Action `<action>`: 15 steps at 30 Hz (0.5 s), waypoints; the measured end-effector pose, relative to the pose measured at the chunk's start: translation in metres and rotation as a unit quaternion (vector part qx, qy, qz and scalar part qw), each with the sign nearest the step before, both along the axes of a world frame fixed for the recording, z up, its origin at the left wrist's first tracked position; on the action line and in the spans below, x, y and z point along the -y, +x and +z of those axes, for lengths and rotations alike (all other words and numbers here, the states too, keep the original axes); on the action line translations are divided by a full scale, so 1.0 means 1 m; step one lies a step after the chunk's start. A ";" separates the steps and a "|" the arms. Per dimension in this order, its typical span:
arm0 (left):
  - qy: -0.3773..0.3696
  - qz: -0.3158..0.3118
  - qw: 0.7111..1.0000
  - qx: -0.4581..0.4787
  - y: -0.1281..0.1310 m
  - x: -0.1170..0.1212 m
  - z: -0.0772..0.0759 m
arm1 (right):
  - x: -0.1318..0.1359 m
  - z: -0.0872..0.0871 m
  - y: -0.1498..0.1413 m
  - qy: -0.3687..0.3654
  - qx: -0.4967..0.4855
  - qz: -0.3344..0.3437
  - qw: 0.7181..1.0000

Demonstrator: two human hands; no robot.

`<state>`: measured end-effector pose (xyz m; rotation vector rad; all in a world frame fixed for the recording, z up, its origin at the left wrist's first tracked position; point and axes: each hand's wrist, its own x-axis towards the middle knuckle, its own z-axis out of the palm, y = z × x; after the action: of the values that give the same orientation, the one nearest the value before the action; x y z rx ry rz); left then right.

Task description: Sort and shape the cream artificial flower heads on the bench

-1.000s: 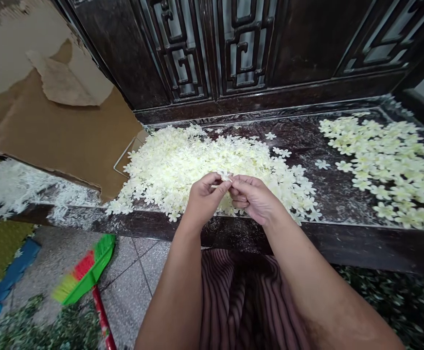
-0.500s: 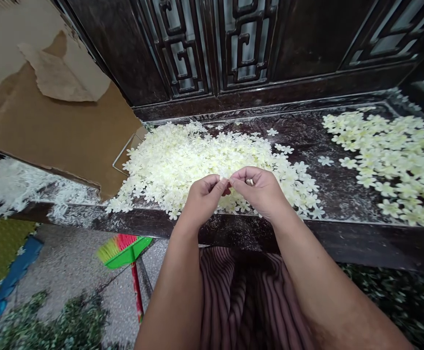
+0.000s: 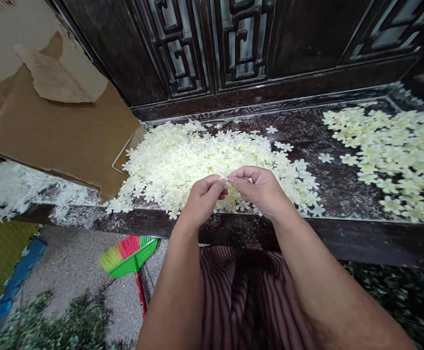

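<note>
Pinching a small white piece point(image 3: 226, 183) — left hand point(image 3: 203, 197) and right hand point(image 3: 261, 188) both gripping it, its shape mostly hidden | piece: above the near part of the heap of cream flower heads point(image 3: 197, 158) on the dark wooden surface point(image 3: 343, 194) | left of heap: torn cardboard point(image 3: 59, 136) — bent wire point(image 3: 123, 148) beside it | floor point(image 3: 73, 250): green-backed broom point(image 3: 134, 262)

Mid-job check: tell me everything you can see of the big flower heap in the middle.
The flower heap is a wide, low mound of loose, overlapping blossoms, creamy white tinged pale yellow, with rounded petals that look like thin fabric or plastic. It lies on the dark wooden ledge, thinning to single blossoms at its right edge. Its left end sits beside the cardboard. The left hand and right hand hide part of its near side; contact is unclear.
</note>
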<state>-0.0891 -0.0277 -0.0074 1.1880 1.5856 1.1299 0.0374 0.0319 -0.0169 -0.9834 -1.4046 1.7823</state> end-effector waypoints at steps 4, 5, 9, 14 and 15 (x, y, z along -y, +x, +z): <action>-0.003 -0.004 1.000 -0.006 0.000 -0.001 0.000 | 0.000 -0.002 0.000 -0.001 0.001 0.002 1.000; -0.004 -0.006 1.000 -0.008 0.000 -0.001 0.000 | 0.000 -0.002 -0.001 -0.001 0.001 0.002 1.000; -0.005 -0.011 1.000 -0.016 0.000 -0.001 0.000 | 0.000 0.000 0.000 0.008 0.011 0.000 1.000; -0.005 -0.013 1.000 -0.019 0.000 -0.001 -0.001 | 0.000 0.002 0.000 0.009 0.026 -0.007 1.000; -0.005 -0.013 1.000 -0.017 0.000 -0.001 -0.001 | 0.000 0.002 0.001 0.007 0.024 -0.007 1.000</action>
<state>-0.0890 -0.0271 -0.0082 1.2238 1.5953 1.0886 0.0380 0.0324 -0.0153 -1.0318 -1.4350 1.7473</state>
